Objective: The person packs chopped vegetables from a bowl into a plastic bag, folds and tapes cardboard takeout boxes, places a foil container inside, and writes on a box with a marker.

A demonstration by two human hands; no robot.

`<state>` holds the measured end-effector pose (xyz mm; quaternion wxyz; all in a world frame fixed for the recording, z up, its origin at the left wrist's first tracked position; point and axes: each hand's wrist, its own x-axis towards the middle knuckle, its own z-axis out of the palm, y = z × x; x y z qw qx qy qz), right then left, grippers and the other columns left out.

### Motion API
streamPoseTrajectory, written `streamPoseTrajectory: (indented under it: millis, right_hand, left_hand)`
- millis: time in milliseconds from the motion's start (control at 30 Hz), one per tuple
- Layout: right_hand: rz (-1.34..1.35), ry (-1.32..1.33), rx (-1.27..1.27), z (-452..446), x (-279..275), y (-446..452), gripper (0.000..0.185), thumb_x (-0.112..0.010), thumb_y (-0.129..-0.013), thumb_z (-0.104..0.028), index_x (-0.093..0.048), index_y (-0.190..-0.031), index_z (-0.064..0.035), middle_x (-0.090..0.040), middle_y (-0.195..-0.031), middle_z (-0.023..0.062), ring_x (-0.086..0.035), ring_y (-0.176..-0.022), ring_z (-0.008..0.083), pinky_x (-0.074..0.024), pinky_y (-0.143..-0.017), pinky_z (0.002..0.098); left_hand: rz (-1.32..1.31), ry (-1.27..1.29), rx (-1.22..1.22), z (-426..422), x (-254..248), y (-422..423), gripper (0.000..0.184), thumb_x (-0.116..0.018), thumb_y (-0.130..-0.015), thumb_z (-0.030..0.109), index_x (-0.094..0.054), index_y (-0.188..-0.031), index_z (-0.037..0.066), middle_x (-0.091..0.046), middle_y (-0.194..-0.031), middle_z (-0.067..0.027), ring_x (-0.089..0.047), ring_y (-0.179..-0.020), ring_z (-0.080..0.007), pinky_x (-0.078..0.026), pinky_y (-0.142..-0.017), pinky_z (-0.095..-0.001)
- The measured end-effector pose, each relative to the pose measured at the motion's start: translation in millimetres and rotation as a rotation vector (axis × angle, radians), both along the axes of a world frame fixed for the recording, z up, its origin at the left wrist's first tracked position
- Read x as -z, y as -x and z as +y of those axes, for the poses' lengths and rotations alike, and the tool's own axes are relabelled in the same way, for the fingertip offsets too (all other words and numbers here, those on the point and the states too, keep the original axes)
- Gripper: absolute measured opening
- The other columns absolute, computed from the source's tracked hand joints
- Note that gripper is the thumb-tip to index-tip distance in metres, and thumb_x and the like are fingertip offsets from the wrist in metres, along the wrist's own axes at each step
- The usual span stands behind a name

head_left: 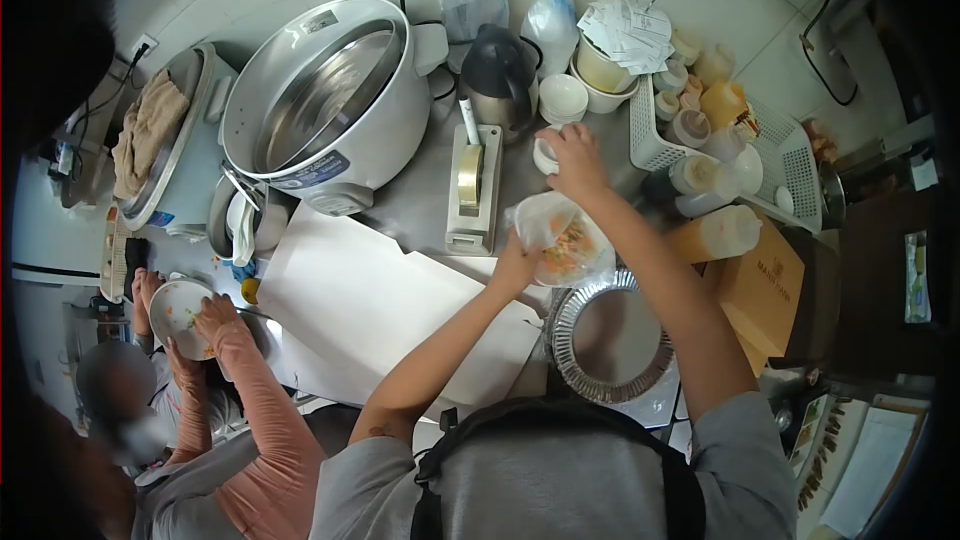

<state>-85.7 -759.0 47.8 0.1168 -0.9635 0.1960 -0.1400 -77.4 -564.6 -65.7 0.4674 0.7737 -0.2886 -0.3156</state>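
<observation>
My left hand (515, 265) is closed on the side of a clear plastic bag (585, 265) with shredded orange and green vegetables inside. Above the bag, my right hand (578, 162) has its fingers closed around a small white cup (545, 155), close to a stack of white bowls (563, 98). Just left of the hands stands a tape dispenser (473, 190) with a yellowish roll. Below the bag lies a round foil tray (612, 338) with a fluted rim.
A large rice cooker (330, 100) stands at the left, a dark-topped jug (497, 80) behind. A basket (655, 135) with sauce bottles and a cardboard box (755, 285) are at the right. At the far left, a co-worker in pink sleeves holds a bowl (180, 315).
</observation>
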Motion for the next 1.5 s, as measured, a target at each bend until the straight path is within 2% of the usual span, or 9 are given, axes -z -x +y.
streamPoseTrajectory:
  millis: [100, 300, 500, 667, 867, 1033, 1167, 1367, 1500]
  right_hand:
    - [-0.011, 0.071, 0.123, -8.2, 0.6, 13.5, 0.065, -0.079, -0.058, -0.01, -0.055, -0.118, -0.0202, -0.055, -0.113, 0.0089, -0.045, -0.119, 0.0336, -0.0346, -0.1, 0.0547]
    - [-0.085, 0.274, 0.212, -69.9, 23.0, 22.2, 0.066, -0.068, -0.069, -0.006, -0.049, -0.132, -0.0159, -0.054, -0.12, 0.0148, -0.037, -0.128, 0.0409, -0.0251, -0.109, 0.0532]
    - [-0.334, 0.199, 0.088, -20.0, -66.9, 70.1, 0.061, -0.074, -0.072, -0.016, -0.052, -0.129, -0.0166, -0.044, -0.135, 0.0162, -0.033, -0.13, 0.0411, -0.0274, -0.109, 0.0499]
    - [-0.385, 0.126, 0.312, -23.3, -126.8, 123.8, 0.047, -0.076, -0.07, -0.015, -0.061, -0.115, -0.0157, -0.048, -0.127, 0.0153, -0.038, -0.125, 0.0385, -0.0352, -0.103, 0.0445]
    - [-0.269, -0.084, 0.33, -72.0, -191.0, 179.2, 0.037, -0.07, -0.081, -0.027, -0.063, -0.114, -0.0122, -0.063, -0.104, 0.0085, -0.055, -0.108, 0.0246, -0.0425, -0.093, 0.0343]
    - [0.141, -0.838, 0.437, -167.8, -143.6, 222.0, 0.047, -0.066, -0.084, -0.035, -0.059, -0.124, -0.0128, -0.061, -0.105, 0.0012, -0.055, -0.097, 0.0129, -0.0442, -0.088, 0.0301]
    - [0.29, -1.035, 0.344, -168.3, -126.4, 217.2, 0.051, -0.063, -0.086, -0.041, -0.055, -0.129, -0.014, -0.059, -0.104, 0.0011, -0.054, -0.085, 0.009, -0.0477, -0.078, 0.0263]
    - [0.275, -1.078, 0.242, -153.7, -124.1, 195.9, 0.047, -0.062, -0.088, -0.039, -0.054, -0.127, -0.0136, -0.058, -0.109, 0.0041, -0.057, -0.071, 0.0106, -0.0499, -0.064, 0.0239]
    - [0.327, -1.091, 0.232, -132.4, -139.3, 176.9, 0.044, -0.06, -0.09, -0.034, -0.052, -0.128, -0.0139, -0.057, -0.112, 0.0023, -0.057, -0.089, 0.009, -0.0505, -0.075, 0.0243]
  left_hand:
    - [0.543, 0.056, -0.133, 22.6, -75.7, 8.7, 0.057, -0.047, -0.092, 0.012, -0.019, -0.14, 0.005, -0.054, -0.119, -0.0205, -0.065, -0.094, -0.0329, -0.06, -0.061, -0.0371]
    - [0.785, 0.164, -0.122, 11.0, -72.2, 6.4, 0.052, -0.045, -0.092, 0.008, -0.019, -0.138, 0.007, -0.051, -0.122, -0.0177, -0.067, -0.084, -0.0279, -0.061, -0.055, -0.0326]
    - [0.776, 0.378, -0.268, -30.3, -54.8, 5.9, 0.045, -0.049, -0.091, 0.004, -0.029, -0.132, 0.006, -0.052, -0.12, -0.017, -0.065, -0.091, -0.0263, -0.06, -0.07, -0.0311]
    - [1.02, 0.575, -0.169, -41.2, -74.9, -1.6, 0.046, -0.051, -0.092, 0.01, -0.032, -0.135, 0.01, -0.048, -0.13, -0.0049, -0.048, -0.12, -0.0208, -0.038, -0.101, -0.0387]
    - [0.91, 0.384, 0.036, -43.5, -54.5, -42.5, 0.051, -0.054, -0.093, 0.015, -0.032, -0.139, 0.009, -0.05, -0.131, -0.0056, -0.049, -0.12, -0.0187, -0.037, -0.102, -0.0333]
    - [0.797, 0.12, -0.061, -39.3, -55.5, -33.6, 0.069, -0.06, -0.089, 0.02, -0.021, -0.144, 0.003, -0.053, -0.12, -0.0105, -0.055, -0.112, -0.0217, -0.046, -0.092, -0.032]
    - [0.216, 0.126, 0.06, -29.1, -36.0, 19.7, 0.092, -0.063, -0.085, 0.014, 0.003, -0.148, 0.0, -0.045, -0.124, -0.0168, -0.056, -0.104, -0.0227, -0.05, -0.081, -0.0302]
    - [-0.495, 0.206, 0.255, -33.5, -98.4, 43.5, 0.089, -0.067, -0.077, 0.007, -0.013, -0.147, 0.0, -0.041, -0.125, -0.0235, -0.046, -0.115, -0.0348, -0.044, -0.09, -0.0381]
    - [-0.387, 0.422, 0.298, -97.8, -136.4, 39.6, 0.082, -0.07, -0.072, 0.005, -0.027, -0.141, 0.0, -0.042, -0.126, -0.023, -0.043, -0.118, -0.0393, -0.038, -0.099, -0.0409]
